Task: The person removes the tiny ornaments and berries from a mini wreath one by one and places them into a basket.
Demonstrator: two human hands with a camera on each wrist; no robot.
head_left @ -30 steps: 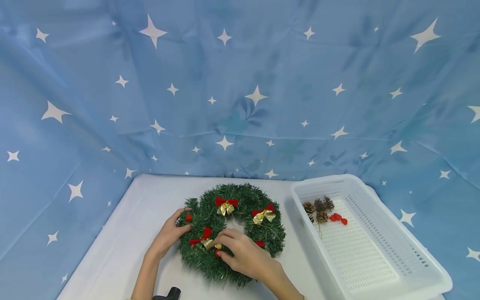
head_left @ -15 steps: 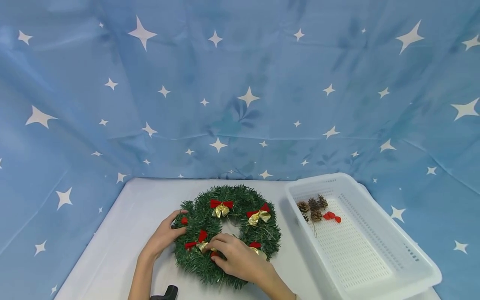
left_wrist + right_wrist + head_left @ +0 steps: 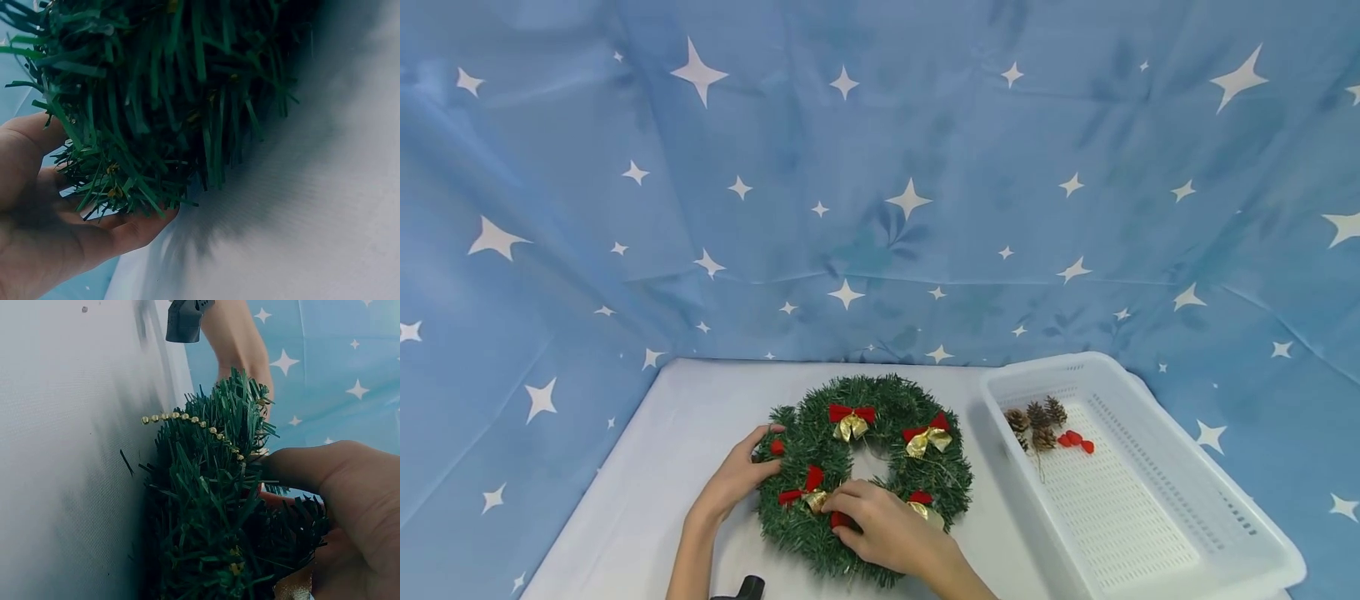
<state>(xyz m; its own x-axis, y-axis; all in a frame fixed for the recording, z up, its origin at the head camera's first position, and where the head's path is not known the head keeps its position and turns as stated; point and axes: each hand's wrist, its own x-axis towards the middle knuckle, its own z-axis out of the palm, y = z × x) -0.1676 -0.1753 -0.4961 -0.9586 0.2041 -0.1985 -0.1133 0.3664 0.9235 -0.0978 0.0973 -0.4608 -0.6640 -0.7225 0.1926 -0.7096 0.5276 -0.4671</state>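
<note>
A green tinsel wreath (image 3: 895,396) lies on the white table, dressed with red-and-gold bows such as the top bow (image 3: 852,419). My left hand (image 3: 735,477) holds its left rim, thumb on the inner side of a red ornament (image 3: 777,447); in the left wrist view, fingers (image 3: 140,231) curl beneath the strands. At the wreath's lower front, my right hand (image 3: 891,529) pinches a small red ornament (image 3: 842,520) among the greenery, right of a bow with a gold bell (image 3: 815,501). The right thumb (image 3: 306,465) presses into the strands, and its fingertips are largely hidden.
At right stands a white perforated basket (image 3: 1120,517) with several pine cones (image 3: 1037,417) and red pieces (image 3: 1075,440). A dark object (image 3: 750,587) lies at the front edge. Gold bead string (image 3: 187,419) hangs from the wreath. Blue star-printed cloth (image 3: 880,208) surrounds the table.
My right fingers shift slightly over the small red ornament, which now shows more beside the thumb. My left hand stays on the rim; the head view swings a little left and back.
</note>
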